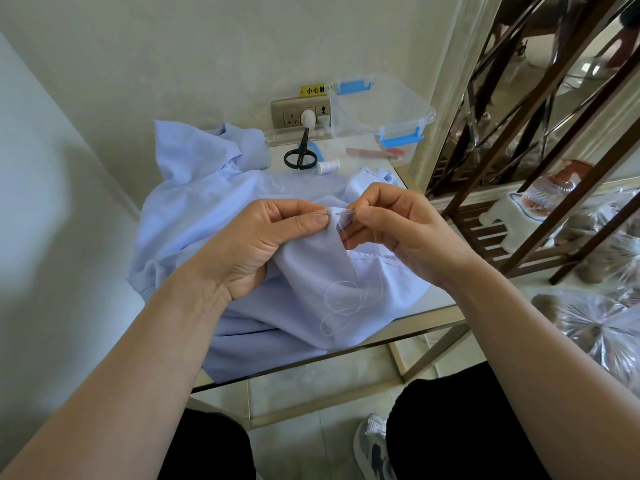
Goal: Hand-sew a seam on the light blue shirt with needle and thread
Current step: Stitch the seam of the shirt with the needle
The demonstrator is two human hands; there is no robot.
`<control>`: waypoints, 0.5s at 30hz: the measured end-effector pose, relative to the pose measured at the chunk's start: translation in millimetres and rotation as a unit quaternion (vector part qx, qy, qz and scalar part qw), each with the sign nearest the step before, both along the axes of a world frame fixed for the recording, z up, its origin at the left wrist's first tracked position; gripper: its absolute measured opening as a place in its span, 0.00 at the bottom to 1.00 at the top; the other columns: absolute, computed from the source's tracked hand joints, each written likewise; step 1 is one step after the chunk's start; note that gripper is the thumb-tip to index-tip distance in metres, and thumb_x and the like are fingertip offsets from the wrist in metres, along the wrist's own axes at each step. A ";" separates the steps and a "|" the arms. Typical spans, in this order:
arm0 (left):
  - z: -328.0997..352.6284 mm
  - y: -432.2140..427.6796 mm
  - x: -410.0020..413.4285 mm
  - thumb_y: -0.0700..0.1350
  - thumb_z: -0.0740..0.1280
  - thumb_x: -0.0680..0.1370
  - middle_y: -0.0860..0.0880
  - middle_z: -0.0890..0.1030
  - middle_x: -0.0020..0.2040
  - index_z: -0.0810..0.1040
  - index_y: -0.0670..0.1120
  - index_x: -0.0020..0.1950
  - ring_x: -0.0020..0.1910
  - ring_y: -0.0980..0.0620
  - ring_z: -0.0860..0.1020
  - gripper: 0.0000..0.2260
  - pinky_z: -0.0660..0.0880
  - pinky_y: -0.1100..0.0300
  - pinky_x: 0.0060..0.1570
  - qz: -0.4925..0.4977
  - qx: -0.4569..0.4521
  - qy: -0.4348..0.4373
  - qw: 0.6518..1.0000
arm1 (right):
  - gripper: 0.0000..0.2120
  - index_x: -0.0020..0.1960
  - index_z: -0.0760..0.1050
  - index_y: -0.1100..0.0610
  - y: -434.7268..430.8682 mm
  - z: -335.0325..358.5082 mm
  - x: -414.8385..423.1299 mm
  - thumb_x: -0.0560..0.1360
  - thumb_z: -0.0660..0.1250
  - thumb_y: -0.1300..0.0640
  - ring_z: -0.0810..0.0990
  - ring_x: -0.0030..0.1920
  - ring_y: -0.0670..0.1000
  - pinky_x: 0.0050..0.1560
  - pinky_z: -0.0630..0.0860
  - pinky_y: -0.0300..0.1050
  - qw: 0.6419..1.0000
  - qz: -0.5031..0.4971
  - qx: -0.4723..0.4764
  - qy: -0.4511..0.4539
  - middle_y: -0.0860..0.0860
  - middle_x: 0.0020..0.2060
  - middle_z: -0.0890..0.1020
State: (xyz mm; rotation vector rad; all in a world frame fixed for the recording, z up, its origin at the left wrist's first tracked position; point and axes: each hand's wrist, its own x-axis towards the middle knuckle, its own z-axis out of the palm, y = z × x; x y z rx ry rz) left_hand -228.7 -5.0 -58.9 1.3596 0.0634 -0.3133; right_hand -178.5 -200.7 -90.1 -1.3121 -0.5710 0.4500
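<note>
The light blue shirt (214, 216) lies crumpled over a small glass table (429, 317). My left hand (263, 237) pinches a raised fold of the shirt between thumb and forefinger. My right hand (398, 226) pinches the eye end of the needle (337, 212), which lies level and passes through the fold's edge, its tip showing by my left thumb. White thread (346, 299) trails from the needle and loops loosely on the cloth below my hands.
Black scissors (300, 152), a white thread spool (328, 166) and a red flat tool (375, 152) lie at the table's back. A clear plastic box (381, 109) with blue clips stands by the wall socket (299, 114). A brown metal shelf (540, 188) stands close on the right.
</note>
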 end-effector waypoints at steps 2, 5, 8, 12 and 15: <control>-0.8 -0.5 -0.2 0.42 0.69 0.69 0.46 0.85 0.38 0.85 0.46 0.35 0.38 0.54 0.83 0.06 0.79 0.64 0.39 -0.005 -0.006 0.002 1.000 | 0.02 0.46 0.73 0.62 1.6 -1.6 -0.6 0.77 0.63 0.65 0.82 0.42 0.52 0.47 0.78 0.44 1.000 -0.002 0.006 0.000 0.52 0.41 0.84; -1.4 -2.0 -2.0 0.43 0.68 0.70 0.46 0.85 0.38 0.85 0.46 0.35 0.38 0.53 0.83 0.07 0.78 0.64 0.39 -0.028 0.004 -0.004 1.000 | 0.04 0.45 0.75 0.63 3.7 -2.5 -2.7 0.76 0.67 0.61 0.80 0.39 0.51 0.48 0.78 0.43 1.000 0.003 -0.021 -0.017 0.51 0.37 0.82; -2.7 -1.2 -0.8 0.43 0.69 0.69 0.47 0.84 0.38 0.85 0.47 0.35 0.37 0.54 0.82 0.06 0.79 0.64 0.40 -0.020 0.012 -0.006 1.000 | 0.06 0.45 0.76 0.63 4.1 -0.1 -3.9 0.74 0.66 0.60 0.80 0.39 0.50 0.48 0.78 0.42 0.999 -0.004 -0.037 -0.017 0.50 0.37 0.82; -2.6 -0.7 1.2 0.43 0.70 0.68 0.46 0.85 0.38 0.85 0.46 0.36 0.36 0.54 0.82 0.05 0.79 0.64 0.38 0.000 0.002 -0.001 1.000 | 0.06 0.47 0.75 0.64 2.7 1.1 -1.5 0.75 0.65 0.61 0.81 0.40 0.50 0.47 0.78 0.43 0.999 -0.023 -0.039 -0.008 0.49 0.38 0.84; -2.2 -3.2 -0.8 0.43 0.69 0.69 0.47 0.84 0.36 0.85 0.47 0.34 0.35 0.55 0.82 0.06 0.77 0.65 0.36 -0.013 0.017 -0.003 1.000 | 0.05 0.47 0.75 0.64 4.2 0.4 -2.0 0.75 0.66 0.62 0.80 0.39 0.50 0.46 0.79 0.44 0.998 -0.029 -0.047 -0.026 0.50 0.37 0.82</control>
